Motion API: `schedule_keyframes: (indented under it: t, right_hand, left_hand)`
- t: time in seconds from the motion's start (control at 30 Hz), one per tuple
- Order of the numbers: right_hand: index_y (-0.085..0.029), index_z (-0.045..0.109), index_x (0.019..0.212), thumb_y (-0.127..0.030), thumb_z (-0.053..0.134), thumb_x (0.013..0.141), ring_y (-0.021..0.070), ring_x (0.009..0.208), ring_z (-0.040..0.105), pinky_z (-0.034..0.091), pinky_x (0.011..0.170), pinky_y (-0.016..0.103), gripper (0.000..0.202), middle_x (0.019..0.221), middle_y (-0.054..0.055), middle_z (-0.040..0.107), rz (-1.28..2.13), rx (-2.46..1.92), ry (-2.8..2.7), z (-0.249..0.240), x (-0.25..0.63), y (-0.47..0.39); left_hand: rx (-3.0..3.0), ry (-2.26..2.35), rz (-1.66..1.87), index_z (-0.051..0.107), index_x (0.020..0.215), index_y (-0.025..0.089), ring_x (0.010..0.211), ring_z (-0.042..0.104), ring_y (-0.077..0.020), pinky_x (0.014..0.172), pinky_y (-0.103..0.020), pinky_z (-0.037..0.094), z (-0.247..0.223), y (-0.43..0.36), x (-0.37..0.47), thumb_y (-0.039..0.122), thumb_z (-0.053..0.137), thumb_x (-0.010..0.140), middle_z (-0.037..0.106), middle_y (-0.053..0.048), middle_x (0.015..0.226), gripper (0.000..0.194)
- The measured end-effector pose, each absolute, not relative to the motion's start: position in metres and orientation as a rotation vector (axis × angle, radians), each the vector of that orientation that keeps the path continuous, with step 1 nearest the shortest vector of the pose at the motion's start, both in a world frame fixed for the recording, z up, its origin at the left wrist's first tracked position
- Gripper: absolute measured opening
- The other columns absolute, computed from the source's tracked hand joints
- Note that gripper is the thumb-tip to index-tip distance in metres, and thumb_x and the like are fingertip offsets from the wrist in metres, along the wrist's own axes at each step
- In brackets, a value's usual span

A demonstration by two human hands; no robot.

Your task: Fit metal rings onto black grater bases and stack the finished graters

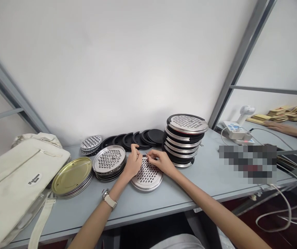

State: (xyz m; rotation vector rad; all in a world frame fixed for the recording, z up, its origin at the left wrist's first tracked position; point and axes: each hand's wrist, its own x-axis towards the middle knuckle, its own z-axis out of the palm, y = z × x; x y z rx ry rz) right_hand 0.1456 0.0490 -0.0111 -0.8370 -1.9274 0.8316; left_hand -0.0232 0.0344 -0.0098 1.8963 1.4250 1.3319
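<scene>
A round silver disc with rows of slots (148, 174) lies on the grey table near its front edge. My left hand (134, 162) rests at the disc's upper left rim, its fingers bent and partly apart. At the upper right rim is my right hand (161, 161), thumb and index finger pinched together on something small that I cannot make out. Part of the disc's far edge is hidden behind the fingers. Just left stands a stack of silver perforated discs (110, 159). To the right rises a tall stack of slotted discs with black rims (186, 124).
Gold-coloured lids (73, 176) are stacked at the left beside a cream bag (21, 180). Black rings (127, 140) and small grater discs (91, 143) lie along the wall. Farther right are a white device (235, 129), cables, wooden pieces (288, 114) and another person's hand.
</scene>
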Motion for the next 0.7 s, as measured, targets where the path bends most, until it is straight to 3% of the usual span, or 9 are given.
schedule_keyframes:
  t: [0.17,0.37,0.53,0.7]
  right_hand:
    - [-0.018,0.062,0.078,-0.027,0.053,0.081,0.0138,0.064,0.053,0.04,0.062,0.022,0.014,0.067,-0.002,0.06,0.814,-0.842,-1.928,-0.0118,0.1451,0.0499]
    - [-0.018,0.06,0.077,-0.025,0.052,0.081,0.0138,0.066,0.054,0.041,0.064,0.023,0.012,0.068,-0.002,0.059,0.787,-0.837,-1.916,-0.0141,0.1449,0.0515]
    - [-0.018,0.06,0.08,-0.025,0.051,0.083,0.0148,0.068,0.056,0.042,0.065,0.024,0.012,0.071,0.0,0.061,0.777,-0.843,-1.906,-0.014,0.1464,0.0525]
    - [-0.018,0.059,0.081,-0.024,0.05,0.085,0.0148,0.07,0.058,0.043,0.067,0.024,0.012,0.073,0.0,0.062,0.747,-0.845,-1.919,-0.012,0.1474,0.0522]
  left_hand:
    - [1.993,1.388,1.228,0.041,0.101,0.021,0.058,0.047,-0.0114,0.059,-0.023,0.034,-0.011,0.0361,-0.0239,0.009,0.045,0.075,0.045,0.006,0.067,0.029]
    - [2.06,1.256,1.106,0.042,0.104,0.021,0.066,0.052,-0.0113,0.066,-0.024,0.041,-0.0132,0.0383,-0.0233,0.011,0.046,0.079,0.052,0.003,0.079,0.027]
    - [2.079,1.226,1.159,0.049,0.1,0.02,0.077,0.056,-0.0122,0.073,-0.026,0.046,-0.0126,0.0402,-0.0256,0.015,0.05,0.082,0.053,-0.002,0.095,0.018]
    - [2.133,1.255,1.15,0.061,0.087,0.018,0.076,0.058,-0.0119,0.075,-0.027,0.048,-0.0076,0.0411,-0.0299,0.016,0.056,0.082,0.053,-0.002,0.093,0.007]
